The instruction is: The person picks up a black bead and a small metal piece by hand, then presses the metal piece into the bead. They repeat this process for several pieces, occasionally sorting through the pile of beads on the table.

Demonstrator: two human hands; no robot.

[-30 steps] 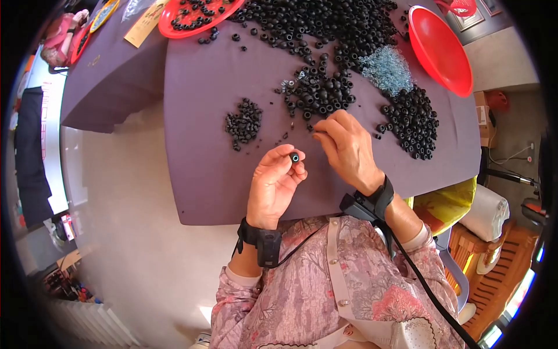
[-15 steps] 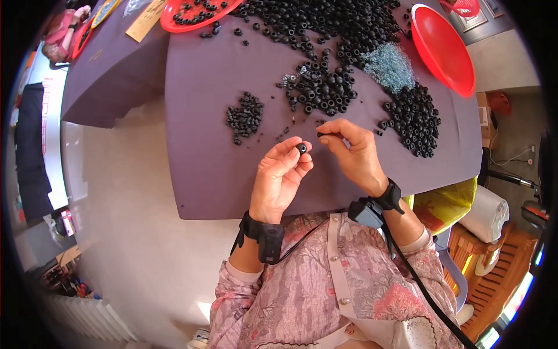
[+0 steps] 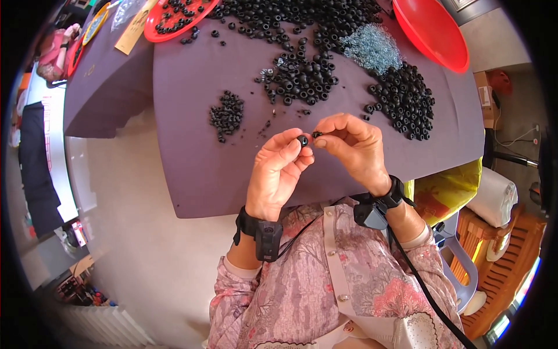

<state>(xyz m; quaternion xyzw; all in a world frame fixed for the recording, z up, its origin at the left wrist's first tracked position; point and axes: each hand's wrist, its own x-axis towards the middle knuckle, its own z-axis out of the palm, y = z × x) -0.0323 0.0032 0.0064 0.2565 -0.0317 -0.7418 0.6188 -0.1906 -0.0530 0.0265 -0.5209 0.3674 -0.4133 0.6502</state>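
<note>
Left hand: here I am, thumb and fingers of my left hand (image 3: 278, 168) pinching a black bead (image 3: 303, 141), the lower fingers curled loosely beneath; held out at the fingertips, I judge, so its glinting face stays in my view.
Right hand: thumb and forefinger of my right hand (image 3: 354, 148) nip a small black piece (image 3: 317, 134), just beside the bead; whether they touch, I can't tell. A tip-only grip probably suits something this tiny.
Piles: sorted by kind, it seems, and all within reach! A small dark pile (image 3: 226, 115) sits ahead to my left, a middle cluster (image 3: 302, 78) straight beyond my hands, a right-hand pile (image 3: 404, 102) touching the pale blue heap (image 3: 372, 47), and the big black heap (image 3: 302, 14) at the back.
Red dishes: a tray (image 3: 152, 32) holds black pieces far left; a bowl (image 3: 433, 35) stands far right, perhaps outward to leave the middle for working.
Edges: the front edge of the purple surface (image 3: 203, 180) runs beneath my forearms, a yellow bag (image 3: 444, 195) just beyond it on the right.
Room: plain cloth stretches left of my left hand; forward, the loose bits crowd closer.
</note>
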